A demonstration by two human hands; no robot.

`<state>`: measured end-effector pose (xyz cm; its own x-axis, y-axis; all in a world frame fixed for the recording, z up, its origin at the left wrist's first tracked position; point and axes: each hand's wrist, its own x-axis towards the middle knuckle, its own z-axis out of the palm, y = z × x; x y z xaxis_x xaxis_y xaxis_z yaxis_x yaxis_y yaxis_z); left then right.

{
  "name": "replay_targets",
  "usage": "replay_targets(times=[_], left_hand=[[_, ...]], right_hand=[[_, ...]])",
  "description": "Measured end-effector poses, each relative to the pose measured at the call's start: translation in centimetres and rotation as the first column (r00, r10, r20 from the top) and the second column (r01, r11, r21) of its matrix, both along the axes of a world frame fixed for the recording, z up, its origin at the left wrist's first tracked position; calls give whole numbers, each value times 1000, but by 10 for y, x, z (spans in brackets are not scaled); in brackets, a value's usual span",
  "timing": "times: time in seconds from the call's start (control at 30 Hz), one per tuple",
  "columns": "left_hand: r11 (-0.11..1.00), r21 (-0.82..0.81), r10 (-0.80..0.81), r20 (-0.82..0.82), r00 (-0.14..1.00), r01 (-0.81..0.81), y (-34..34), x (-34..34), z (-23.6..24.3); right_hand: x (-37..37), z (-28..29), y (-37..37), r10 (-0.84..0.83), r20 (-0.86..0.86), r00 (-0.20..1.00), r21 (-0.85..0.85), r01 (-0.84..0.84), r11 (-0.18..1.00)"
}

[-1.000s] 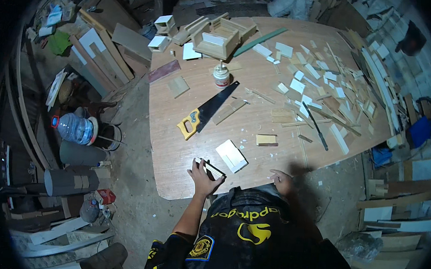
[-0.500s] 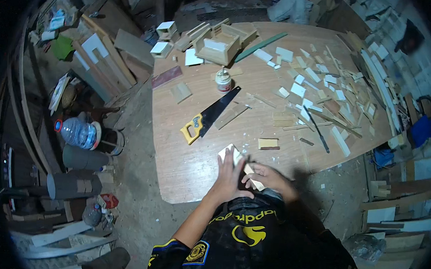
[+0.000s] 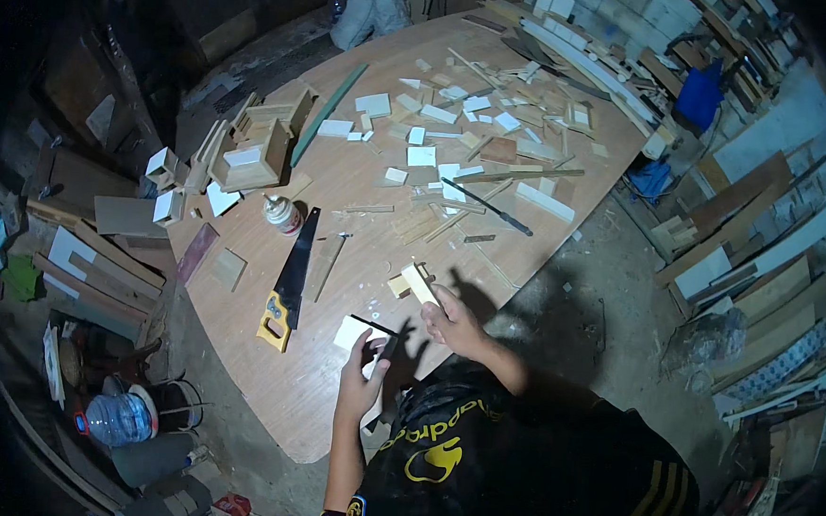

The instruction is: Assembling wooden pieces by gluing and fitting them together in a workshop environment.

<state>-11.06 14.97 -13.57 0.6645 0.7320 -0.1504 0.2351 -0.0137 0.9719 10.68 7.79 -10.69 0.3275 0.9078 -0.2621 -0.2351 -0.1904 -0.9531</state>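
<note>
My left hand (image 3: 365, 378) is closed around a small white board piece (image 3: 348, 333) with dark edges, held low over the table's near edge. Part of this piece is hidden by my fingers. In my right hand (image 3: 459, 325) is a pale wooden block (image 3: 418, 283), gripped at its near end, with the far end pointing away from me. Beneath that block, a small wooden piece with a dark edge (image 3: 398, 285) lies on the table. The handsaw (image 3: 290, 284) with a yellow handle rests to the left of my hands, beside a thin wooden-handled tool (image 3: 329, 270).
A glue bottle (image 3: 283, 215) stands beyond the saw. Wooden boxes (image 3: 254, 154) and a green strip (image 3: 330, 111) lie at the far left of the table (image 3: 253, 395). Scattered wood offcuts (image 3: 421, 156) and a dark thin tool (image 3: 488, 207) cover its right half.
My hands have moved apart: the right hand has carried the pale block forward, while the left keeps the white piece near the edge. The whole view has turned to the right.
</note>
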Motion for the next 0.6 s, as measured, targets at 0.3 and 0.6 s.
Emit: replay_targets(times=[0.3, 0.6], left_hand=[[953, -198, -185, 224, 957, 231, -20, 92, 7], [934, -273, -212, 97, 972, 231, -117, 203, 5]], right_hand=[[33, -16, -60, -53, 351, 935, 33, 44, 998], [90, -13, -173, 94, 288, 953, -133, -57, 989]])
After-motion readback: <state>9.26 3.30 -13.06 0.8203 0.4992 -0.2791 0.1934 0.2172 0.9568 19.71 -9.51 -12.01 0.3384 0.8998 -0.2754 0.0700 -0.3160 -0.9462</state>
